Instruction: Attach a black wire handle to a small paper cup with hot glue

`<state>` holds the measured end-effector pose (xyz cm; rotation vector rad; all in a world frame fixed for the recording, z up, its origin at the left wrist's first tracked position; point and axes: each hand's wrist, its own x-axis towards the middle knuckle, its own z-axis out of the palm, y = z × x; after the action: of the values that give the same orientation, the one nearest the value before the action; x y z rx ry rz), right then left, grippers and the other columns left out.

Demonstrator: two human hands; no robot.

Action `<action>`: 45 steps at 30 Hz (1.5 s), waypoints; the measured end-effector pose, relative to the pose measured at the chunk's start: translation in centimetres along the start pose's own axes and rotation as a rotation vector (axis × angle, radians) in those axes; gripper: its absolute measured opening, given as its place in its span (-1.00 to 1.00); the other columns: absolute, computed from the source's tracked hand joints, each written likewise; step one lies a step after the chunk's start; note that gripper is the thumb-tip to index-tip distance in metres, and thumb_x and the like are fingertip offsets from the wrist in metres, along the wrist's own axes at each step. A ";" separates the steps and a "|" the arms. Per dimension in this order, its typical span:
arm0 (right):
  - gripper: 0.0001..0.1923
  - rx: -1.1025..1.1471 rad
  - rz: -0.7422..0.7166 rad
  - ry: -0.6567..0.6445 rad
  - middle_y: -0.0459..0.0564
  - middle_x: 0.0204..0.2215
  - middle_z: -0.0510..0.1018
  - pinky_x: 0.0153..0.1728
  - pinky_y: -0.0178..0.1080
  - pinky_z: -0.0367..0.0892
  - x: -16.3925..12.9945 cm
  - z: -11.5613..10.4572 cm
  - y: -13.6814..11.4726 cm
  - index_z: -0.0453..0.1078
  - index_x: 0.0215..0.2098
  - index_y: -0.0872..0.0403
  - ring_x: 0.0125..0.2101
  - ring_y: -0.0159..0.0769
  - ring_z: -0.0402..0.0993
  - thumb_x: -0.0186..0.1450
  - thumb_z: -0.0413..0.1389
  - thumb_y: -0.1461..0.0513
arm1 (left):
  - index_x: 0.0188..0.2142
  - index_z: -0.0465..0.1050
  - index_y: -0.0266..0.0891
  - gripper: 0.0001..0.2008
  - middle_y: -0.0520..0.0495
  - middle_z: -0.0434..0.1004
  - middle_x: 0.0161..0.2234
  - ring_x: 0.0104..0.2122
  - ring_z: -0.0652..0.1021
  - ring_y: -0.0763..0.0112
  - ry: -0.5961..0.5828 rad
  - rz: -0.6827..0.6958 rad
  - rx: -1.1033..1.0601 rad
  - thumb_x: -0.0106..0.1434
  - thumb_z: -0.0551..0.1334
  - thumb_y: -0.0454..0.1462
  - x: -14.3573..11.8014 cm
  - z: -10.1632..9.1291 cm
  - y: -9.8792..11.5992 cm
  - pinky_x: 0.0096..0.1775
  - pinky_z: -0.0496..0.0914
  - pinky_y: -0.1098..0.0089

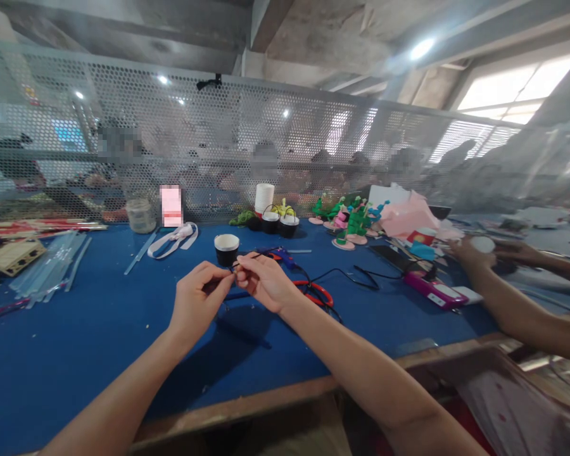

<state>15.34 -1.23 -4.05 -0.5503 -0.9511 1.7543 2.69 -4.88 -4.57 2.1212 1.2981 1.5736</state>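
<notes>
Piece (pixel 234 270), small, dark and mostly hidden, sits pinched in the fingertips of both your left hand (pixel 199 292) and your right hand (pixel 265 282), just in front of the black cup (pixel 225 255) standing upright on the blue table (pixel 99 361).

The blue tabletop (pixel 99 342) looks smooth and mostly matt, with a rough, bare wooden edge (pixel 266 399). Behind it, the grey screen (pixel 204 126) appears to be perforated metal with a dull sheen, under a rough concrete ceiling (pixel 332 38). The sticks (pixel 52 266) are translucent, glossy plastic; the jar (pixel 141 216) is clear and shiny, whether glass or plastic cannot be told. The ribbon (pixel 178 233) looks like smooth, satiny cloth. The cup (pixel 227 254) seems smooth paper, the purple casing (pixel 425 288) glossy plastic, the pink sheets (pixel 408 216) matt.
</notes>
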 end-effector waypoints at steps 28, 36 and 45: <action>-0.85 -0.571 -0.493 0.136 -0.18 -0.69 0.38 -0.60 -0.38 0.24 -0.2 -0.5 0.7 0.20 -0.53 0.08 -0.65 -0.47 0.32 0.04 0.09 0.20 | -0.56 0.38 -0.26 -0.89 0.04 0.36 -0.58 -0.56 0.37 0.52 -0.059 -0.089 0.047 0.03 0.13 -0.30 0.3 -0.2 0.4 -0.51 0.23 0.51; -0.83 -0.032 -0.184 0.033 -0.18 -0.72 0.39 -0.67 -0.45 0.18 -0.2 0.2 0.1 0.22 -0.60 0.12 -0.68 -0.54 0.27 -0.05 0.16 0.26 | -0.60 0.30 -0.28 -0.83 0.19 0.11 -0.77 -0.75 0.09 0.69 -0.061 -0.602 -0.620 -0.06 0.23 -0.22 0.3 0.6 0.9 -0.71 -0.06 0.58; -0.80 -0.177 -0.043 -0.146 -0.21 -0.75 0.36 -0.70 -0.45 0.13 -0.4 -0.4 -0.6 0.18 -0.61 0.12 -0.73 -0.56 0.24 -0.05 0.17 0.25 | -0.57 0.34 -0.28 -0.87 0.11 0.29 -0.68 -0.69 0.23 0.65 -0.184 -0.430 -0.499 -0.06 0.22 -0.25 0.9 -0.6 0.3 -0.65 0.09 0.58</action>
<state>16.12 -1.40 -3.82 -0.5142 -1.2203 1.6993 2.37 -4.57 -3.55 1.5204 1.0664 1.3104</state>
